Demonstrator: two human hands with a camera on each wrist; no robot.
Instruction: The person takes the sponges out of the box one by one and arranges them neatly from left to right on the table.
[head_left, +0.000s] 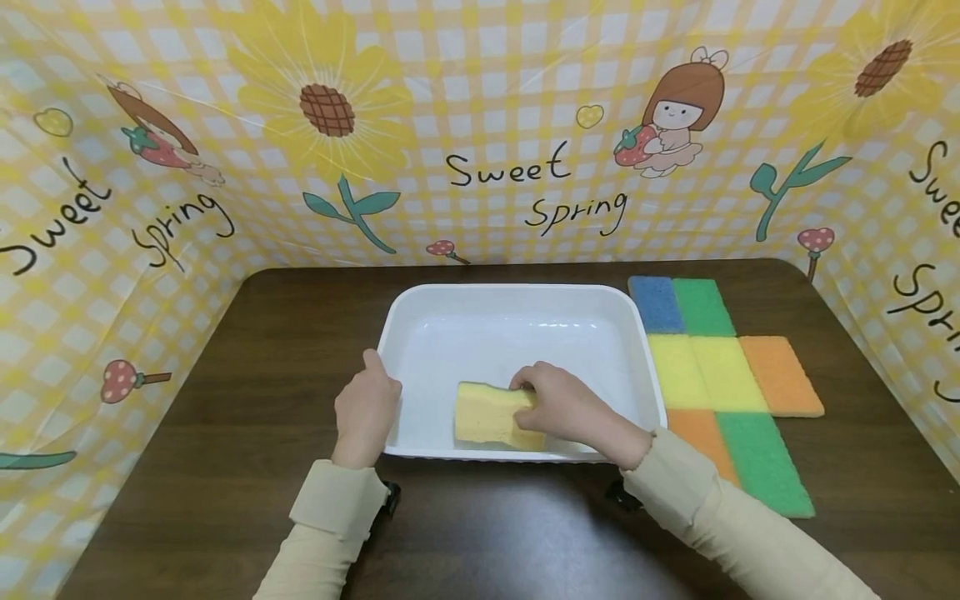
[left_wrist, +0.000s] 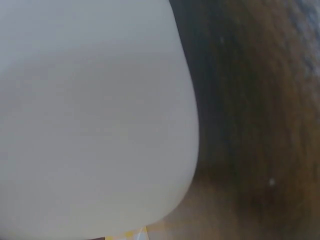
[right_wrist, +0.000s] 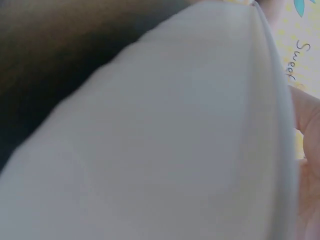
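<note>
In the head view a white rectangular tray (head_left: 517, 333) lies on the brown table. My left hand (head_left: 366, 412) grips the tray's left rim near the front corner. Inside the tray, close to its front wall, my right hand (head_left: 566, 404) pinches the right end of a yellow sponge (head_left: 487, 415). The tray's white outer wall (left_wrist: 100, 140) fills much of the left wrist view, where no hand shows. From the right wrist, the tray's wall (right_wrist: 165, 125) hides the sponge, and part of the right hand (right_wrist: 310, 130) appears beyond the rim.
Flat scouring pads lie right of the tray: a blue pad (head_left: 656, 304), green pads (head_left: 765, 462), yellow pads (head_left: 720, 373) and orange pads (head_left: 782, 375), set edge to edge. A yellow checked cloth (head_left: 502, 108) encloses the table (head_left: 300, 325) at the back and sides.
</note>
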